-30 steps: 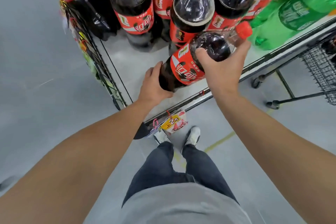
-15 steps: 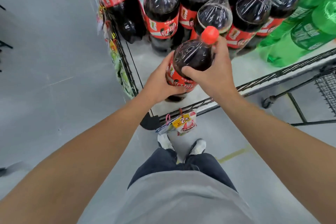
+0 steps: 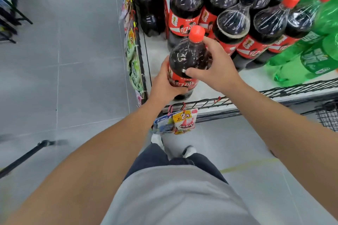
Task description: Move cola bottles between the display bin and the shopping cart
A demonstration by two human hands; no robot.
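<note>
Both of my hands clasp one upright cola bottle (image 3: 188, 60) at the front left of the display bin (image 3: 237, 109): left hand (image 3: 165, 86) wrapped round its red label, right hand (image 3: 215, 67) curled over its shoulder below the red cap. Behind stand more cola bottles (image 3: 184, 5), beside green bottles (image 3: 314, 45); a wire shopping cart (image 3: 327, 118) edges in at right.

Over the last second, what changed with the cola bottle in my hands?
The cola bottle swung from lying tilted, cap to the right, to upright at the display bin front. The left hand and right hand kept gripping it; the other bottles stayed standing.
</note>
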